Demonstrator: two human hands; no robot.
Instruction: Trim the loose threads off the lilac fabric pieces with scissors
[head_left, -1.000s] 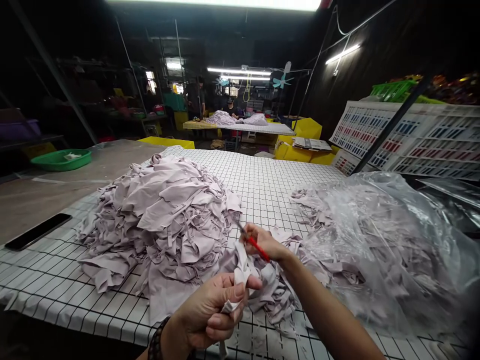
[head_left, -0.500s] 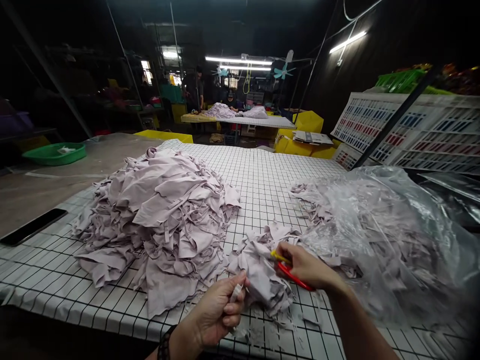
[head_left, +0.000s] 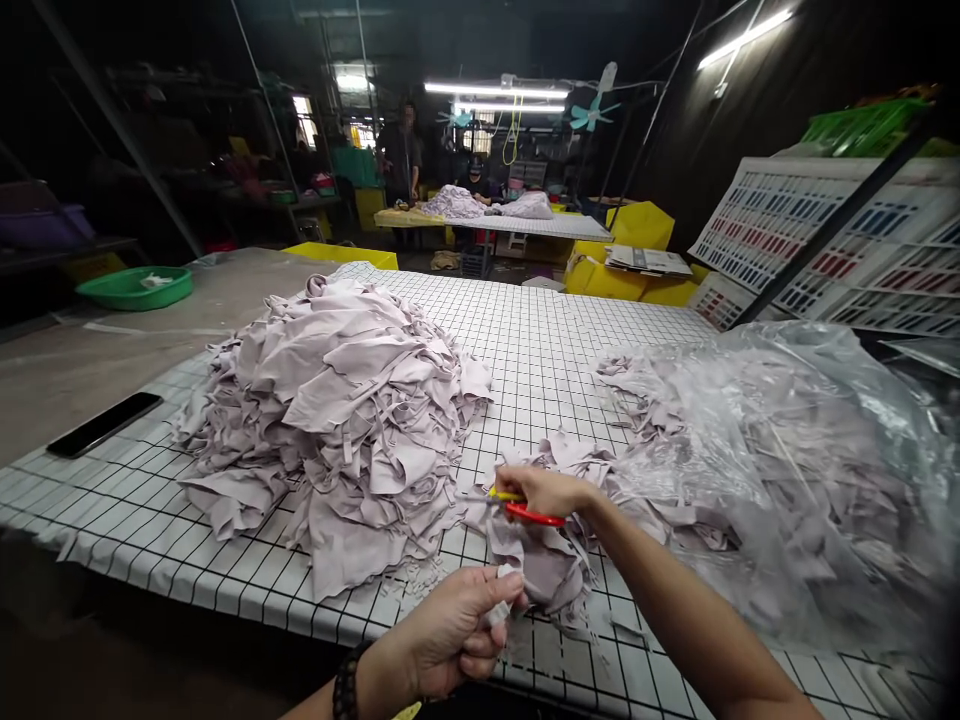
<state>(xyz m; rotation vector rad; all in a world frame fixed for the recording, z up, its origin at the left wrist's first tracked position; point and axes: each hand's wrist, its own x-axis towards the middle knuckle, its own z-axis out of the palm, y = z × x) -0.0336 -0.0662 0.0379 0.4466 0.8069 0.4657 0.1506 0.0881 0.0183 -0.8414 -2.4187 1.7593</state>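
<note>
My right hand (head_left: 541, 490) is closed round the red and yellow handles of a pair of scissors (head_left: 534, 515), whose blades point left over a lilac garment. Closer to me, my left hand (head_left: 466, 630) pinches a small white piece of fabric (head_left: 504, 590) between thumb and fingers. The lilac garment (head_left: 551, 565) lies crumpled just beyond that hand; whether the white piece is joined to it, I cannot tell. A tall heap of lilac garments (head_left: 352, 370) stands to the left. Small fabric scraps (head_left: 416, 580) are scattered near the table's front edge.
A clear plastic bag (head_left: 787, 440) with lilac pieces covers the right side of the grid-patterned table (head_left: 525, 340). To the left lie a phone (head_left: 105, 424) and a green basket (head_left: 136, 290). White crates (head_left: 840, 240) stand at right. Two people are at a far table.
My right hand with the scissors has moved left and slightly up. My left hand has shifted a little right and down, still pinching the white piece. The view has swung slightly left.
</note>
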